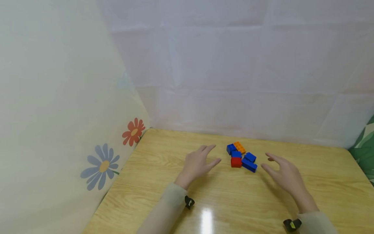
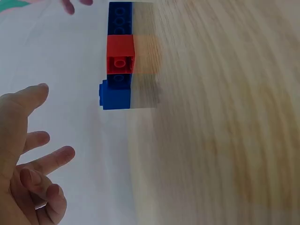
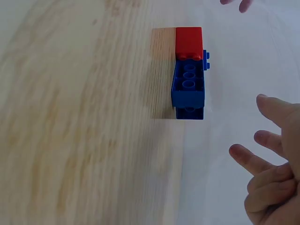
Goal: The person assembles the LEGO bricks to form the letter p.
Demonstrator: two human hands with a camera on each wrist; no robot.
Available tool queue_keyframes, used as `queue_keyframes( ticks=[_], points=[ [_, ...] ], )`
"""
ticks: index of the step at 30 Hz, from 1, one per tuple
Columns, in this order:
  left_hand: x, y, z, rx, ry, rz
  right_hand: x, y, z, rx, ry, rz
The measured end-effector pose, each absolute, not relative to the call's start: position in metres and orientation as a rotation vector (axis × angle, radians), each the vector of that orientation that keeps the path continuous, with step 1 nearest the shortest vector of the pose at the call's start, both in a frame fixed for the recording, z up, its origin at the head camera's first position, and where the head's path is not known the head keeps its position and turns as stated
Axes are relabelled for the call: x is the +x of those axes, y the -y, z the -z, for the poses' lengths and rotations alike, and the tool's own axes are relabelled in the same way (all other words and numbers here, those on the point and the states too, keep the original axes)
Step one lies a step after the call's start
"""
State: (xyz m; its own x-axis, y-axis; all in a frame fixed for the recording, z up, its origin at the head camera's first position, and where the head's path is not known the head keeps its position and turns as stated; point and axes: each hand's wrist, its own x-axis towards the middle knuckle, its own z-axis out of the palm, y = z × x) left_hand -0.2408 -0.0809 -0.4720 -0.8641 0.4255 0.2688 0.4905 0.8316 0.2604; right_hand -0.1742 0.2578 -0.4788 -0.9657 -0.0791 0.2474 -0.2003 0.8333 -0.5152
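A small cluster of toy building bricks lies on the table between the two hands. In the head view a red brick (image 1: 236, 162) is at its front, with a blue brick (image 1: 249, 165) angled to the right of it. Farther back lie an orange brick (image 1: 239, 147), several more blue bricks (image 1: 231, 149) among them. My left hand (image 1: 199, 163) hovers to the left of the cluster, thumb and index finger apart, holding nothing. On the right side my right hand (image 1: 282, 173) is held likewise, apart from the bricks. Both wrist views show bricks beyond the fingers, untouched.
The wooden table (image 1: 140, 182) meets a white cloth backdrop (image 1: 204, 81) at the back. A cloth printed with flowers (image 1: 104, 166) hangs on the left, and green leaf print (image 1: 365, 156) shows at the far right. Each wrist wears a small black device.
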Motion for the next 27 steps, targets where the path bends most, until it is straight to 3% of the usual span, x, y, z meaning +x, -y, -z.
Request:
queue_keyframes(
  ticks=[27],
  points=[
    [-0.294,0.039,0.486,-0.615,2.923,1.003,-0.236,-0.225,0.467,0.127,3.065,-0.885]
  ],
)
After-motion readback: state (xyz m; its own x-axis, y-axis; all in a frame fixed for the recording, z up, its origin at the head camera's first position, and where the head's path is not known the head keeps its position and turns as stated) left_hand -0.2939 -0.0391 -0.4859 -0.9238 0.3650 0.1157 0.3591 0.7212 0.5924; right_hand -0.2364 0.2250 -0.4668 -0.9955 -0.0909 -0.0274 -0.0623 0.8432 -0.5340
